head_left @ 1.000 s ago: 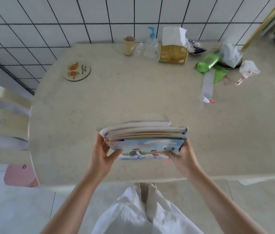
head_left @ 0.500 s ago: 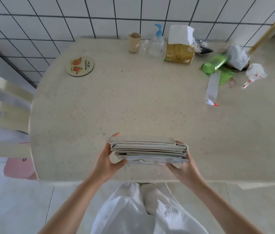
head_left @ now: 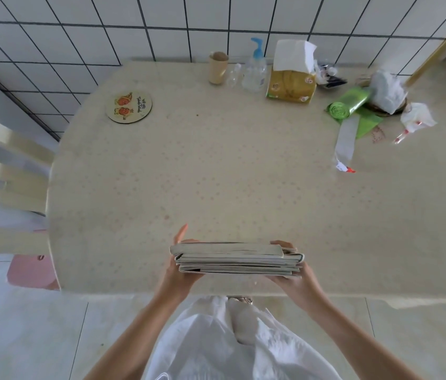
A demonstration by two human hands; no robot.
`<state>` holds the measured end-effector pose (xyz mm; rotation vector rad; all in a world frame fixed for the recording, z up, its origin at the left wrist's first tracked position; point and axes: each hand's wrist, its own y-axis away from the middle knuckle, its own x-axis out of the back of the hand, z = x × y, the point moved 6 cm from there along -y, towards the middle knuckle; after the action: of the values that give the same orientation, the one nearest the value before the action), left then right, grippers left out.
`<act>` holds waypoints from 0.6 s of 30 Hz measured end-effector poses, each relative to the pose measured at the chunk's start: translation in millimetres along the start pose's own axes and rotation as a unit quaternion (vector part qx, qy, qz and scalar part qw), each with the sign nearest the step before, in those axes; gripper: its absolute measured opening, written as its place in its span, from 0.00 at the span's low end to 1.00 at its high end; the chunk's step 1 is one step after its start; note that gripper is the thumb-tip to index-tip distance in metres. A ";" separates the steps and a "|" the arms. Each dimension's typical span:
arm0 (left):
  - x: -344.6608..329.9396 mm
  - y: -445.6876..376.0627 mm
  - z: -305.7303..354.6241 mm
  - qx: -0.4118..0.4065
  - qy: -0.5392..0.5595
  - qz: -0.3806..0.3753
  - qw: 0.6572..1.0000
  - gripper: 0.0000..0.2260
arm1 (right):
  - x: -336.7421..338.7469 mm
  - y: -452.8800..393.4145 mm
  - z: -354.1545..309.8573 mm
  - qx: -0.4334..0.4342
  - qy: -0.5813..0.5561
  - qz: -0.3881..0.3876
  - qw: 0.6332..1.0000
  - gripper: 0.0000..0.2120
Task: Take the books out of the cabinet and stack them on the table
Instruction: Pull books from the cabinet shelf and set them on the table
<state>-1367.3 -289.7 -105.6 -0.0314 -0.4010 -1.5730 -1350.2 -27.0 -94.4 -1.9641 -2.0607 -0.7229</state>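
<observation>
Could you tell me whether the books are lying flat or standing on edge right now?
Flat: the books form a level pile, edges facing the camera, gripped by the left hand and right hand.

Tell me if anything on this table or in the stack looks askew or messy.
The stack of books held between the left hand and right hand is uneven: its edges are not flush. At the table's far right, a green bag roll lies partly unrolled among crumpled plastic wrappers.
</observation>
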 end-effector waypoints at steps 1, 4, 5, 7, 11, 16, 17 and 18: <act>0.8 -0.6 -1.1 0.004 -0.008 0.000 1.000 0.35 | 0.6 0.0 1.8 -0.006 0.006 0.004 1.000 0.29; 4.4 -2.4 -6.7 0.010 -0.051 -0.001 0.999 0.21 | 0.8 -1.0 5.7 -0.021 0.027 0.017 0.999 0.26; 6.0 -3.9 -9.6 0.010 -0.060 0.003 0.998 0.20 | 0.2 -1.9 7.2 -0.027 0.031 0.019 0.999 0.24; 7.3 -7.4 -14.5 0.009 -0.079 0.008 0.997 0.18 | 1.2 -6.3 11.2 -0.039 0.030 0.027 0.998 0.18; 12.1 -17.1 -14.4 -0.004 -0.111 0.027 0.993 0.18 | 7.4 -19.9 10.7 -0.047 0.031 0.022 0.998 0.14; 19.0 -38.0 -5.7 0.007 -0.118 0.030 0.993 0.25 | 13.8 -47.3 -11.5 -0.014 0.046 -0.016 0.999 0.20; 20.7 -45.0 -2.7 0.010 -0.109 0.027 0.994 0.28 | 14.4 -56.1 -15.3 -0.018 0.036 -0.023 0.999 0.20; 22.2 -52.6 -0.3 0.015 -0.098 0.015 0.995 0.32 | 14.6 -64.3 -19.6 -0.019 0.028 -0.029 0.999 0.20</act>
<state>-1419.5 -311.8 -112.2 -0.1682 -0.5751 -1.5392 -1418.1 -23.1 -84.0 -1.8887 -2.0941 -0.8261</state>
